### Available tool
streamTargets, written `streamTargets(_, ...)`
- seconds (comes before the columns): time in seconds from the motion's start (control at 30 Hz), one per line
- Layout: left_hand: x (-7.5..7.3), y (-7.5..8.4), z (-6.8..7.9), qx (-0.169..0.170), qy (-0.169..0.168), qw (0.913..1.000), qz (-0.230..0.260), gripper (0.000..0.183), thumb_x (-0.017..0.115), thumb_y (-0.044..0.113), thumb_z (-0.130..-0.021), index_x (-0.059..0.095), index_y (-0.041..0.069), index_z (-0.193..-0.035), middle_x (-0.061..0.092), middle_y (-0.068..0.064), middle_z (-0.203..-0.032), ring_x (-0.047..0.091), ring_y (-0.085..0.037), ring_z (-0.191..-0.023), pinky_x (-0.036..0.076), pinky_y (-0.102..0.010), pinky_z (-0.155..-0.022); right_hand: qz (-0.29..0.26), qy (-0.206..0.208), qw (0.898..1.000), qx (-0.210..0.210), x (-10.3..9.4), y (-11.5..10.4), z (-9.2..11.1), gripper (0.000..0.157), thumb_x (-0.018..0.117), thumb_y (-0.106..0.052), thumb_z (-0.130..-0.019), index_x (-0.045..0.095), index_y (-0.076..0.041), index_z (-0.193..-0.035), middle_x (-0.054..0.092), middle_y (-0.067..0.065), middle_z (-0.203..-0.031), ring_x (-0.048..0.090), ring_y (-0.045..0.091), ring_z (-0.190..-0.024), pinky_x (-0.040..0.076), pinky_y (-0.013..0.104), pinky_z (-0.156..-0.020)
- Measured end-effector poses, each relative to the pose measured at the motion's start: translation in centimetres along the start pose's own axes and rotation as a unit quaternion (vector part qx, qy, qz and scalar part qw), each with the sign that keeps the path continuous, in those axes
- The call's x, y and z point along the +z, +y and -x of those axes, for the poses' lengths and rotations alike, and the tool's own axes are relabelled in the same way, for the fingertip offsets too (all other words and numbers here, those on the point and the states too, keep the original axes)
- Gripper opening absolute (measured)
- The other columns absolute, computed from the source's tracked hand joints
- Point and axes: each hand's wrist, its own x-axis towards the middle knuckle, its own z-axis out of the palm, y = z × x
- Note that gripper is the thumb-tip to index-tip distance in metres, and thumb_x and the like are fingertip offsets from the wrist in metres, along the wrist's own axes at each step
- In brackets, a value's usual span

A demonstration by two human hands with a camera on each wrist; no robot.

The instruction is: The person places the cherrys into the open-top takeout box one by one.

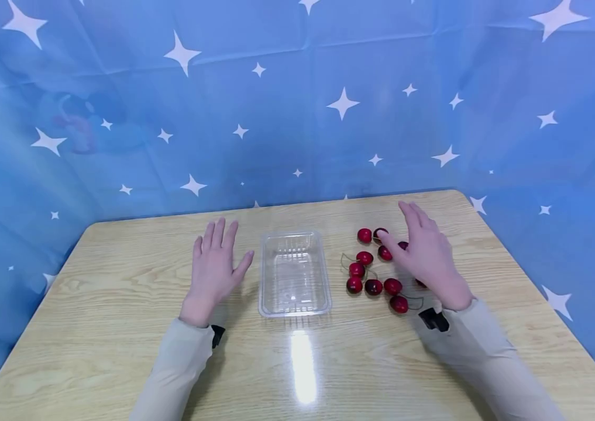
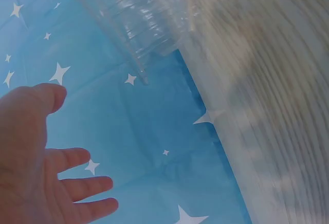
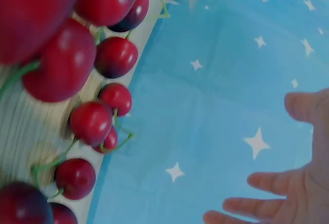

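Note:
A clear plastic tray (image 1: 295, 310) with a raised rim stands on the wooden table between the two hands. To its left hovers my left hand (image 1: 215, 275), fingers straight and thumb spread, holding nothing; the left wrist view shows the tray (image 2: 139, 23) apart from that hand (image 2: 31, 157). Right of the tray lie several dark red cherries (image 1: 364, 258), some with green stems. Above their right side is my right hand (image 1: 426, 254), its fingers extended and holding nothing. It hides part of a few cherries. In the right wrist view, cherries (image 3: 91, 123) sit well apart from the hand (image 3: 303, 178).
The light wooden table (image 1: 118, 304) ends at a rounded back edge. Behind it hangs a blue cloth (image 1: 286, 105) with white stars, which also runs down both sides. A bright light reflection (image 1: 303, 365) shows on the tabletop in front of the tray.

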Motion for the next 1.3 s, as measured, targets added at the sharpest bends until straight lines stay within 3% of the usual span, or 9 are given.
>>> streamTargets(0.23,0.3,0.0,0.0,0.013,0.036,0.9986,0.035,0.058,0.055,0.035,-0.091,0.042,0.0,-0.135,0.041,-0.024,-0.138,0.034,-0.042,-0.128,0.029,-0.058,-0.101,-0.036,0.034,0.999,0.017,-0.9,1.6,0.4,0.058,0.051,-0.033,-0.096,0.038,0.005,-0.137,0.043,0.033,-0.13,0.043,0.05,-0.114,0.041,0.065,-0.078)
streamTargets(0.57,1.0,0.0,0.1,0.021,0.057,0.9955,0.073,0.051,0.058,0.028,-0.091,0.048,-0.002,-0.13,0.058,-0.025,-0.116,0.053,-0.041,-0.108,0.041,-0.055,-0.089,-0.054,0.032,0.997,0.037,-1.8,3.9,1.2,0.05,0.054,-0.024,-0.095,0.042,0.01,-0.131,0.05,0.032,-0.119,0.05,0.046,-0.103,0.043,0.056,-0.069)
streamTargets(0.93,1.6,0.4,0.3,0.034,0.047,0.993,0.103,0.044,0.062,0.024,-0.09,0.054,-0.003,-0.123,0.064,-0.021,-0.107,0.059,-0.037,-0.097,0.048,-0.052,-0.078,-0.052,0.008,0.997,0.06,-2.2,6.7,2.1,0.039,0.055,-0.019,-0.094,0.051,0.013,-0.117,0.054,0.033,-0.106,0.053,0.045,-0.093,0.043,0.057,-0.072)
streamTargets(1.13,1.8,0.8,0.4,0.028,0.018,0.99,0.137,0.038,0.062,0.023,-0.09,0.058,-0.004,-0.117,0.065,-0.019,-0.105,0.06,-0.036,-0.093,0.05,-0.05,-0.073,-0.056,0.0,0.997,0.058,-2.1,8.0,2.7,0.032,0.057,-0.014,-0.093,0.056,0.013,-0.109,0.058,0.031,-0.094,0.057,0.046,-0.086,0.045,0.057,-0.071)
streamTargets(1.3,1.9,1.0,0.6,0.012,-0.011,0.9827,0.184,0.033,0.06,0.02,-0.091,0.06,-0.005,-0.113,0.066,-0.018,-0.1,0.062,-0.034,-0.09,0.051,-0.046,-0.072,-0.042,-0.019,0.997,0.056,-2.1,8.8,2.9,0.027,0.059,-0.011,-0.091,0.058,0.013,-0.103,0.062,0.025,-0.082,0.061,0.04,-0.075,0.048,0.048,-0.062)
